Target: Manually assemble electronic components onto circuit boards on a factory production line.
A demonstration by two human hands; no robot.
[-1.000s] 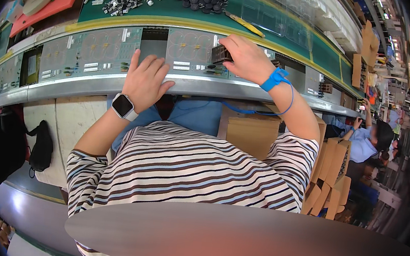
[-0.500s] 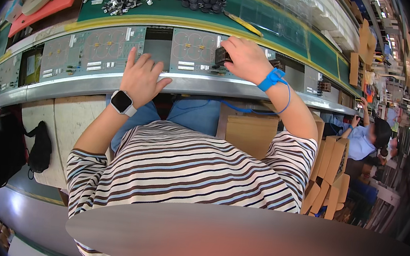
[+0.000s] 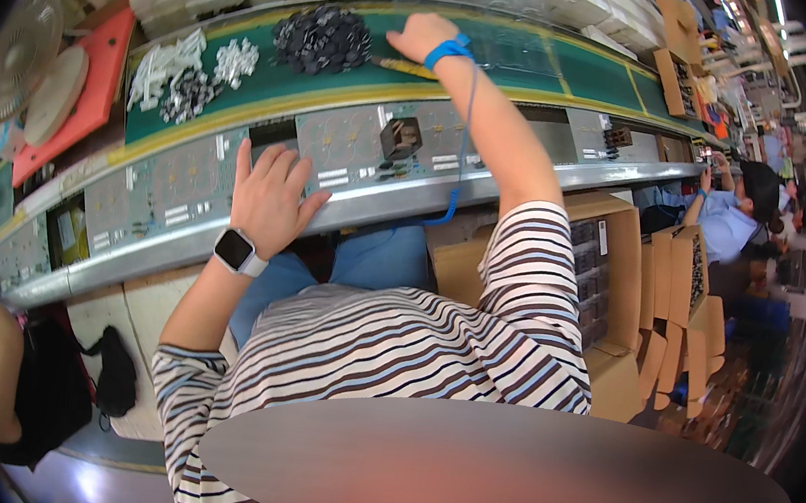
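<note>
My left hand [image 3: 269, 196] rests with fingers spread over the circuit board's left end and the metal rail [image 3: 350, 190]. A dark, box-shaped component with a hollow face [image 3: 401, 138] stands on the green circuit board [image 3: 321, 140], touched by neither hand. Farther out, my right hand [image 3: 427, 38] is over the green bench surface, beside a pile of black disc-shaped parts [image 3: 322, 39] and above a yellow-handled tool [image 3: 405, 67]. Its fingers are curled away and blurred, so what they hold, if anything, is hidden.
White and dark small parts [image 3: 172, 65] lie at the far left near a red panel [image 3: 80, 95] and a fan [image 3: 16, 59]. More boards line the rail. A blue wrist strap cord [image 3: 464, 140] hangs from my right wrist. Cardboard boxes [image 3: 617, 274] stand at right; other people work on both sides.
My right hand has let go of the dark box-shaped component and moved away to the far side of the bench. The view has shifted; my left hand stays near the board's left end.
</note>
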